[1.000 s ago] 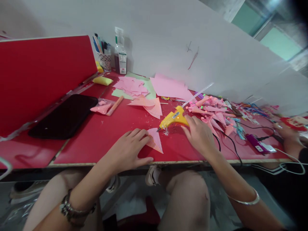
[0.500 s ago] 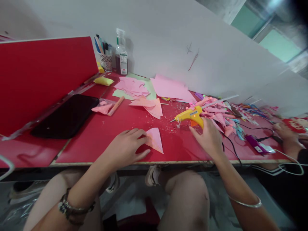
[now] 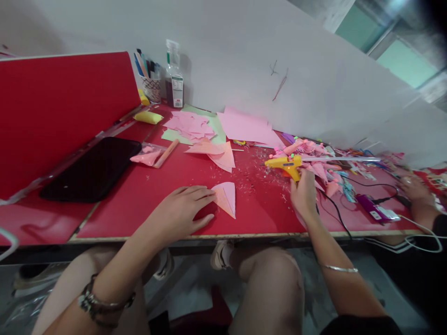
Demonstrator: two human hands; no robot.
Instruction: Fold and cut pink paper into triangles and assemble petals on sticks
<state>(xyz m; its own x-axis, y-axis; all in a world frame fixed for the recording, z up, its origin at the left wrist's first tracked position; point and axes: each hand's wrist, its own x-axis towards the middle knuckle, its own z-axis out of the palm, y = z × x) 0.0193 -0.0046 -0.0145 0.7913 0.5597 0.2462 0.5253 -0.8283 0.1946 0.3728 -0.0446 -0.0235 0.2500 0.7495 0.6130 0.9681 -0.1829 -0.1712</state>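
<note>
My left hand (image 3: 186,209) rests on the red table, fingers apart, its fingertips at the left edge of a folded pink and orange paper piece (image 3: 226,196). In my right hand (image 3: 304,193) is the handle of a yellow glue gun (image 3: 284,163), whose nozzle points left above the table. A long clear glue stick (image 3: 344,159) sticks out of its back end. Behind the folded piece lie more cut paper pieces (image 3: 223,156) in pink and orange.
A black phone (image 3: 92,170), a bottle (image 3: 174,86) and a pen cup (image 3: 151,88) stand or lie left. Pink sheets (image 3: 247,128) are at the back. Right are pink cones (image 3: 319,170), a purple power bank (image 3: 372,208), cables and another person's hand (image 3: 415,188).
My right hand has moved right with the glue gun, which now lies more level. My left hand stays almost in place beside the folded paper.
</note>
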